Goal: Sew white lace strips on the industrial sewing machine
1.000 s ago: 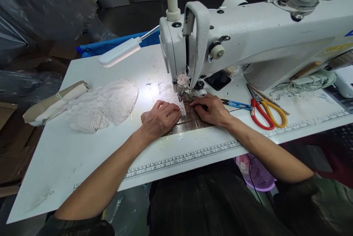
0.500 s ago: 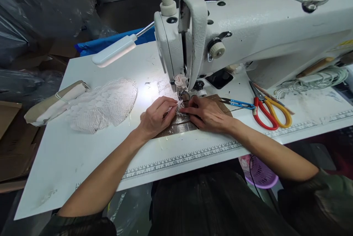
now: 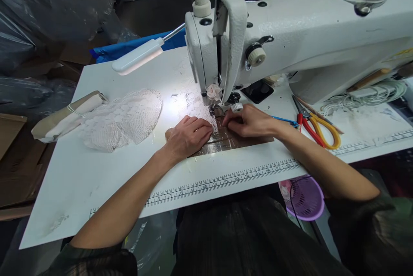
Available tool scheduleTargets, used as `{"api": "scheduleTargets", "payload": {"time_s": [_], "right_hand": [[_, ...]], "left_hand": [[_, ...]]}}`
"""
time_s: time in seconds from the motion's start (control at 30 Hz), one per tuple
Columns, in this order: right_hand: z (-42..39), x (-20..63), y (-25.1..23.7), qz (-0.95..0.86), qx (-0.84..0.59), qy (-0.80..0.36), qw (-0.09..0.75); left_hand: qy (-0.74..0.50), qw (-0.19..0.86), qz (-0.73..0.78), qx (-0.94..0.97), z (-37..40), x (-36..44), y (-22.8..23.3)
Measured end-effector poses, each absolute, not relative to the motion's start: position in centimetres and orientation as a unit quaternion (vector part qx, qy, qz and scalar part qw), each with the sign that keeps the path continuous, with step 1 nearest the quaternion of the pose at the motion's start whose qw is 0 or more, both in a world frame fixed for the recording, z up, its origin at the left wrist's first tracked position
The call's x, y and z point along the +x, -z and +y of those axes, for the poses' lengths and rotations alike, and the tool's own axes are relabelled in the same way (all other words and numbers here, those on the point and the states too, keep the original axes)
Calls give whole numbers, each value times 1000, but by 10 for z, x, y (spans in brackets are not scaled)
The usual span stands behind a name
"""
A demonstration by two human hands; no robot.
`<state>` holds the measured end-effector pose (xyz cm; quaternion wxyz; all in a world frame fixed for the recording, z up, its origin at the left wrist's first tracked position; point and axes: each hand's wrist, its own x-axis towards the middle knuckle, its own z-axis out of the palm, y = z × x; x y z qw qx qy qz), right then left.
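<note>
A piece of white lace (image 3: 215, 126) lies under the needle end of the white sewing machine (image 3: 206, 59), on the brown-taped plate. My left hand (image 3: 191, 135) rests beside it from the left, its fingertips closed on the lace edge; the thumb is largely hidden. My right hand (image 3: 247, 121) is just right of the presser foot (image 3: 213, 109), its fingers curled together in a pinch. Whatever those fingers hold, if anything, is too small to tell. A pale fabric rosette (image 3: 213, 92) is fixed on the machine just above the foot.
More white lace (image 3: 125, 117) and a tied fabric roll (image 3: 69, 117) lie to the left. A lamp (image 3: 138, 56) lights the sewing area. To the right are scissors (image 3: 318, 130), blue-handled snips (image 3: 285, 120) and coiled cord (image 3: 380, 91). Below the table edge stands a purple basket (image 3: 305, 198).
My right hand has moved up and right, away from the lace, toward the presser foot's right side. My left hand has flattened over the lace edge. The lace now lies smoother.
</note>
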<state>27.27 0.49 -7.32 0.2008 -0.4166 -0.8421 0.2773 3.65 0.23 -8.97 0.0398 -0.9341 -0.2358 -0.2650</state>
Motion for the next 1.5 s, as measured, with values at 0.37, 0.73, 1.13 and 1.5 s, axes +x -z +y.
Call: {"api": "scheduleTargets", "payload": {"time_s": [0.37,0.73,1.13,1.5], "right_hand": [[4,276,98,-878,-398,-141,226],[1,275,101,-886,-394,-109,221],[-3,271,96,-899,-376,-66,213],[-5,268,93,-893,-429,-31,132]], "left_hand": [[270,86,-227,-932,1,38,90],[219,98,-204,-949,-6,38,80],[243,49,-224,-943,-1,37,80],[203,52,-264,-942,-2,36,81]]}}
